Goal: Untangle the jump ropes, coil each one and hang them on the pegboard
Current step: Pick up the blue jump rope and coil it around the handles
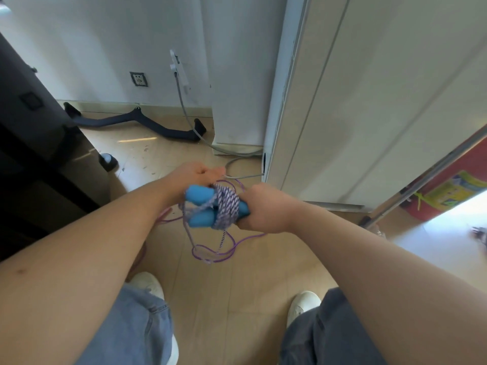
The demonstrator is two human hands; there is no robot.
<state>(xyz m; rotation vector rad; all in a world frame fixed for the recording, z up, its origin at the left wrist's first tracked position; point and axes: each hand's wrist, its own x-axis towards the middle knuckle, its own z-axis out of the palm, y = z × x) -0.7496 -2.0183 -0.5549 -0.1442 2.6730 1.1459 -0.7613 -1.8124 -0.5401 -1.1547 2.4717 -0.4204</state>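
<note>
- Jump ropes (224,204) are held up in a knotted bundle at about waist height, over the tan floor (237,299) and in front of the person's two white shoes (147,284).
- Nearest me, loops of the thin purple rope (213,255) dangle free under the bundle. It looks light, smooth and slippery, likely to slide through fingers and spring back into curls.
- Above that, the braided purple-and-white rope (227,204) is wound tightly round the blue handles (200,196). I judge it soft and grippy, so the turns will bind on each other and want lifting off one at a time, not yanking.
- The handles look padded, light and stiff, and are the only firm thing to hold. They lie side by side, with the wrap pinning them together.
- The right hand (263,209) is clamped round the right ends of the handles, fingers fully closed. That seems the sound place to anchor.
- The left hand (189,177) sits curled at the far top of the bundle. Its fingers seem to pinch a strand, though I cannot tell which one.
- A loose rope end would be the best place to start, but none shows clearly.
- Farther off, a grey cable (189,119) runs down the wall and a black bar (126,119) lies on the floor.
- No pegboard is in view.
</note>
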